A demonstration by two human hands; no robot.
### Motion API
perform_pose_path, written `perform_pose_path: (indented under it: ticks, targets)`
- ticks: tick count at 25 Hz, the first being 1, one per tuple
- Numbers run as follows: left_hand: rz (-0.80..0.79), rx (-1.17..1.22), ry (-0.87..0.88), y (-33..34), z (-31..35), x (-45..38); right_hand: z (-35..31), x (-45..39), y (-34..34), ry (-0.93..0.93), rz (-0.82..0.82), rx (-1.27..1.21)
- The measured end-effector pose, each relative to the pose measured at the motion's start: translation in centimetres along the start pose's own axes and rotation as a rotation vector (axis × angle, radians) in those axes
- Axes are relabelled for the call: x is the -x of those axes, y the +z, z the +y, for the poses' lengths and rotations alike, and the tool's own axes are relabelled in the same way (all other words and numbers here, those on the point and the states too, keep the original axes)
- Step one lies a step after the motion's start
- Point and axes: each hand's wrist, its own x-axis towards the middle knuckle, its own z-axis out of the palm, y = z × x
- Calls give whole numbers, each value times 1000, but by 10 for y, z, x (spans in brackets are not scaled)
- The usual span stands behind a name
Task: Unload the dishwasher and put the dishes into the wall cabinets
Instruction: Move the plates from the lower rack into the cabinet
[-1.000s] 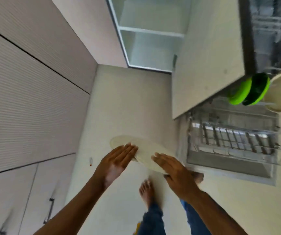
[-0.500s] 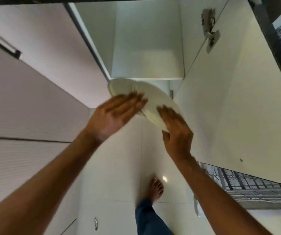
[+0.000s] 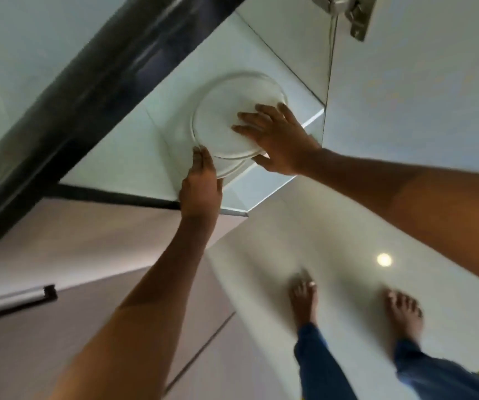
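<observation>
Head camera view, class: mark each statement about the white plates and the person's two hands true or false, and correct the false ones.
1. The round white plates are at the open wall cabinet's white shelf. True.
2. Only one hand touches the plates. False: the left hand is at their near rim and the right hand lies on top.
3. The right hand's fingers are spread flat across the upper plate. True.
4. A green bowl sits beside the plates. False: none is visible here.
5. The person wears shoes. False: the bare feet stand on the pale floor.
</observation>
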Motion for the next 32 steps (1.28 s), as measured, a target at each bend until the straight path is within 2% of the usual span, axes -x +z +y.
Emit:
perform_pose_path:
  ticks: [2,6,9,12,18,23,28,32]
  targets:
    - [-32,31,15,1,0,-12,0,-10,6,13,-3,19]
    - [43,189,46,0,-3,-11,-25,10,22,193,230,10]
    - [-16,156,116,12,2,0,-44,17,33,253,200,-8]
    - [-106,128,43,24,8,-27,-42,-21,31,261,157,-48]
    - [72,154,-226,37,18,-117,-12,-109,33,203,117,-87]
    - [327,166,-224,64,-4,-169,13,-170,38,216,154,-41]
    - [353,118,-312,65,-8,-179,13,-172,37,247,216,-30]
    - [294,163,-287,66,10,-123,10,-113,29,296,101,-44]
